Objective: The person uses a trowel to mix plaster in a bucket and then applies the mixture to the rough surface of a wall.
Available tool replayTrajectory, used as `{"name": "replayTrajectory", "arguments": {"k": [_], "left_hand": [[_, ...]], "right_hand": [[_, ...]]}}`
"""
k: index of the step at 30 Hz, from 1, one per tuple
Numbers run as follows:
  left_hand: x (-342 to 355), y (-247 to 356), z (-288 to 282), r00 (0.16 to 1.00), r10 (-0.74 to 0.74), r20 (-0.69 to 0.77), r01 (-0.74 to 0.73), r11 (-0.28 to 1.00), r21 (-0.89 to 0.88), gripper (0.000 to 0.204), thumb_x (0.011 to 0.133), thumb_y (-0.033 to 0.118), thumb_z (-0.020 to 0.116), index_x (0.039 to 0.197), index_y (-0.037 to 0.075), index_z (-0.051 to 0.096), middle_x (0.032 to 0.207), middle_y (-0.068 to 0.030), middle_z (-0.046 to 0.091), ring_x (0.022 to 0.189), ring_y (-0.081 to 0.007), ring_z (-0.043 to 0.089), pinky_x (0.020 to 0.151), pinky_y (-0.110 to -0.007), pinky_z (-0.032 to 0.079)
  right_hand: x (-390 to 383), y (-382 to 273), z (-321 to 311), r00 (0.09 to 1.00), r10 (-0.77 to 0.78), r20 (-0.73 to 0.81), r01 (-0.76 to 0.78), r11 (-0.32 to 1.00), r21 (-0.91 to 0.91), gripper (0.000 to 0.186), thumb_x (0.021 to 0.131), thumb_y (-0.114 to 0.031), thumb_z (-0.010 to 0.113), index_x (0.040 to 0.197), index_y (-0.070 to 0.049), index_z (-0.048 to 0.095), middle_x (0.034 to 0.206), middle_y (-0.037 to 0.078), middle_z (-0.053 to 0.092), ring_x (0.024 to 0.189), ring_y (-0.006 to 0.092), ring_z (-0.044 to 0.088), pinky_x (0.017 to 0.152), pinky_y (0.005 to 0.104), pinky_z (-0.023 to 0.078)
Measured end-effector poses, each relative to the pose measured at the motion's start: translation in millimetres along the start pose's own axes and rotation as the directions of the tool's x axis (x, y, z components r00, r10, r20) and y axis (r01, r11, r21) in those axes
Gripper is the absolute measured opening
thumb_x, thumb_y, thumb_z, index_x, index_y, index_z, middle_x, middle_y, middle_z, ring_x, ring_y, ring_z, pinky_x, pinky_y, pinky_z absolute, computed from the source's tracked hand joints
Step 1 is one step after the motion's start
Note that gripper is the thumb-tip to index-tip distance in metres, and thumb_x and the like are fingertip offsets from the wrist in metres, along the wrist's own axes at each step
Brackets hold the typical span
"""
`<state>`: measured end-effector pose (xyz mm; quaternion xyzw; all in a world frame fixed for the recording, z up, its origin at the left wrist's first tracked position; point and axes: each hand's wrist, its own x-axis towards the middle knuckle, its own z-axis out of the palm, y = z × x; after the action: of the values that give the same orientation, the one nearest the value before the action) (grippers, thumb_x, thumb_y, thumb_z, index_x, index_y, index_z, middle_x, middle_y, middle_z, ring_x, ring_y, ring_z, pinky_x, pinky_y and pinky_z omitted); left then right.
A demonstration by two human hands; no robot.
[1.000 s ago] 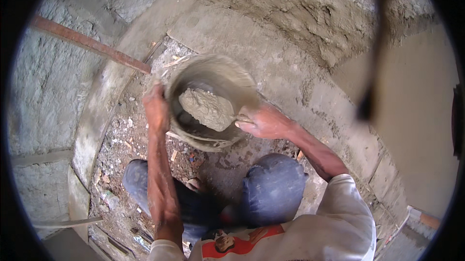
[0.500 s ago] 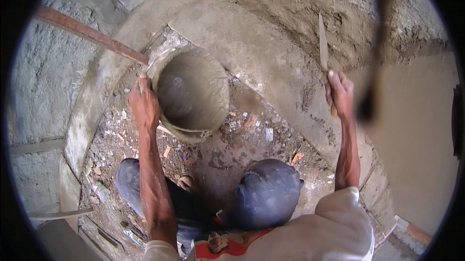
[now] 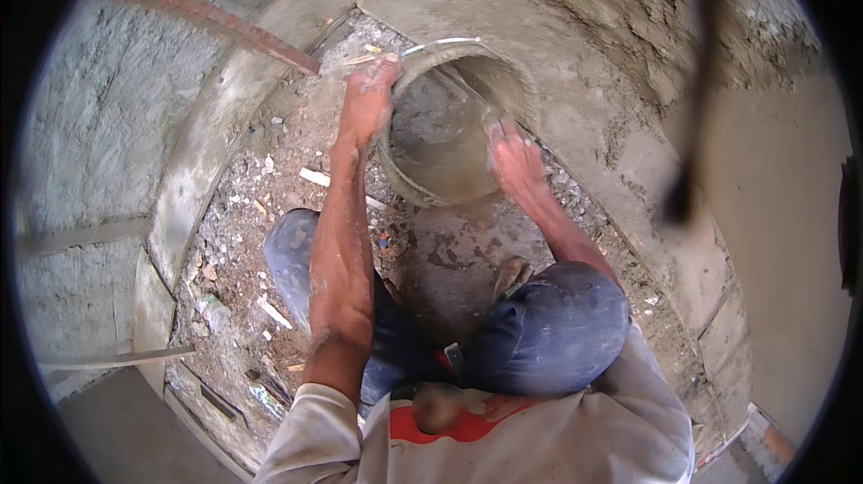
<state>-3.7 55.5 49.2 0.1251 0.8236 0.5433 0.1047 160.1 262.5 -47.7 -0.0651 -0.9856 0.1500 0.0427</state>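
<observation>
The bucket [image 3: 447, 129] sits tipped on the rubble floor against the plastered wall [image 3: 629, 26], nearly scraped clean with only a grey smear left inside, the left hand [image 3: 369, 97] clamped over its far rim and the right hand [image 3: 514, 160] closed on a trowel [image 3: 467, 93] reaching inside.

The bucket [image 3: 449, 124] was hemmed in closely: the plastered wall [image 3: 629, 26] rose just behind and to its right, and the concrete curb [image 3: 207, 169] curved along the left. Its rim was gripped by the left hand [image 3: 369, 97] and the right hand [image 3: 512, 156]. Open passage was left only over the rubble-strewn floor [image 3: 261, 214] between curb and knees.
</observation>
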Motion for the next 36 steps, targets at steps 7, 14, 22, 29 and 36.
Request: {"name": "replayTrajectory", "arguments": {"k": [7, 14, 22, 29, 36], "left_hand": [[-13, -15, -7, 0.997, 0.072, -0.030, -0.074, 0.994, -0.084, 0.047, 0.103, 0.041, 0.058, 0.102, -0.005, 0.071, 0.085, -0.0092, 0.068, 0.081, -0.0169, 0.056, 0.080, -0.036, 0.048], [-17, 1, 13, 0.999, 0.030, -0.032, -0.031, 0.999, -0.028, 0.052, 0.105, 0.044, 0.054, 0.101, -0.005, 0.071, 0.078, -0.0109, 0.066, 0.075, -0.0199, 0.055, 0.076, -0.038, 0.048], [-34, 27, 24, 0.993, 0.102, -0.060, -0.096, 0.992, 0.082, 0.047, 0.105, 0.040, 0.054, 0.094, -0.003, 0.069, 0.071, -0.0200, 0.064, 0.066, -0.0266, 0.059, 0.068, -0.044, 0.048], [-55, 63, 35, 0.928, 0.372, 0.004, -0.371, 0.925, 0.087, 0.036, 0.104, 0.026, 0.058, 0.085, -0.004, 0.064, 0.071, -0.0206, 0.060, 0.061, -0.0368, 0.054, 0.062, -0.045, 0.045], [-78, 98, 24, 0.850, 0.525, 0.034, -0.526, 0.850, 0.026, 0.026, 0.102, 0.017, 0.062, 0.088, -0.004, 0.067, 0.070, -0.0171, 0.059, 0.059, -0.0302, 0.053, 0.058, -0.041, 0.045]], "right_hand": [[0, 4, 4, 0.797, -0.256, 0.548, 0.437, 0.870, -0.230, 0.052, 0.084, -0.004, 0.062, 0.135, 0.000, 0.056, 0.122, 0.019, 0.062, 0.104, 0.0386, 0.068, 0.079, 0.0455, 0.062], [6, 2, -2, 0.977, -0.150, 0.154, 0.189, 0.941, -0.279, 0.046, 0.086, -0.005, 0.062, 0.132, -0.002, 0.060, 0.125, 0.020, 0.063, 0.096, 0.0359, 0.071, 0.078, 0.0464, 0.062], [-6, 11, -26, 0.956, -0.027, 0.293, 0.120, 0.944, -0.306, 0.024, 0.091, -0.015, 0.059, 0.108, -0.004, 0.072, 0.098, 0.016, 0.072, 0.098, 0.0308, 0.072, 0.076, 0.0422, 0.060], [-13, -3, -52, 0.943, 0.080, 0.324, 0.033, 0.945, -0.327, 0.020, 0.093, -0.017, 0.058, 0.104, -0.008, 0.073, 0.102, 0.016, 0.074, 0.097, 0.0287, 0.072, 0.081, 0.0403, 0.060], [-33, -12, -86, 0.931, 0.019, 0.364, 0.048, 0.983, -0.174, 0.022, 0.090, -0.018, 0.063, 0.105, -0.004, 0.071, 0.099, 0.018, 0.071, 0.098, 0.0334, 0.071, 0.085, 0.0443, 0.058]]}}
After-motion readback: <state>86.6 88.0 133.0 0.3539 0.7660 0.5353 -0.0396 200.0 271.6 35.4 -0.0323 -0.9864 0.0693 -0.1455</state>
